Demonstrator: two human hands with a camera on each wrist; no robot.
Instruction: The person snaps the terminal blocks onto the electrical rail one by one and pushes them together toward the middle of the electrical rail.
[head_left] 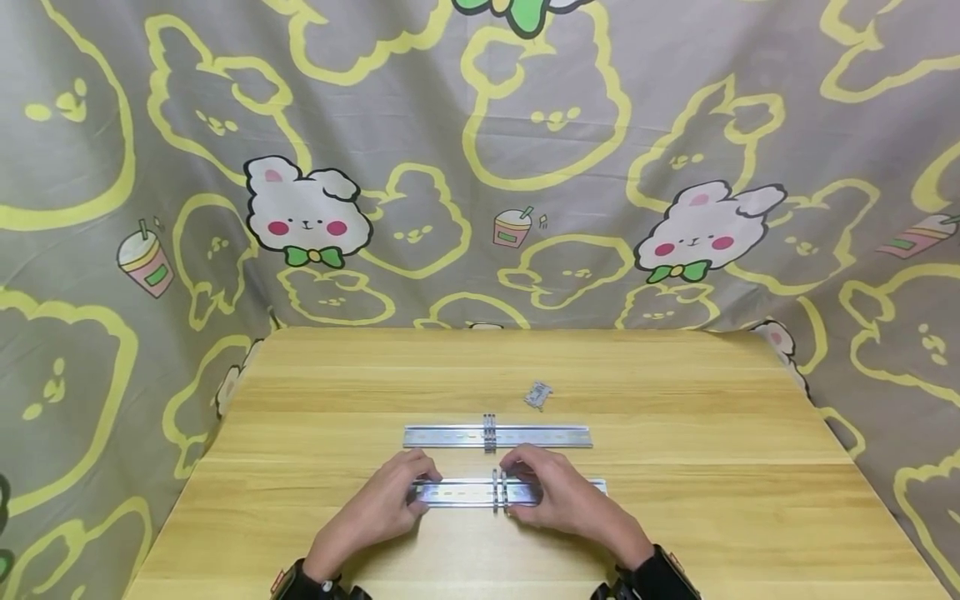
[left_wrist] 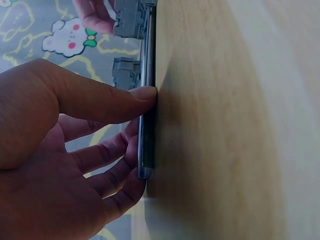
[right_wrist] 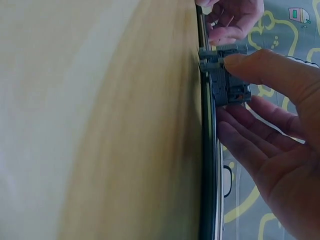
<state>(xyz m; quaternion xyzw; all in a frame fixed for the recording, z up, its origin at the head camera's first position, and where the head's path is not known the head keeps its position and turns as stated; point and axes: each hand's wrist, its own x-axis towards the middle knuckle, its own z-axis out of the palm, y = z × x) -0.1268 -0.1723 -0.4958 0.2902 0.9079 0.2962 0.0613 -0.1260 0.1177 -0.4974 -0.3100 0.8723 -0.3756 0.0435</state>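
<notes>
In the head view a slotted metal DIN rail [head_left: 465, 493] lies crosswise on the wooden table, nearest the person. My left hand [head_left: 386, 504] grips its left end, with the thumb [left_wrist: 144, 93] on the near edge and the other fingers at the far edge. Two thin grey terminal blocks stand upright on this rail near its middle, a small gap between them. My right hand [head_left: 562, 493] pinches the right-hand terminal block [right_wrist: 227, 90] between thumb and fingers. In the right wrist view the thumb presses on the block's near end, and the fingers are at its far side.
A second DIN rail [head_left: 442, 437] lies parallel behind the first, carrying grey terminal blocks [head_left: 489, 433] side by side at its middle. Farther back, a loose grey terminal block [head_left: 537, 395] lies flat on the wooden table [head_left: 337, 375]. A patterned curtain [head_left: 450, 125] hangs around the table.
</notes>
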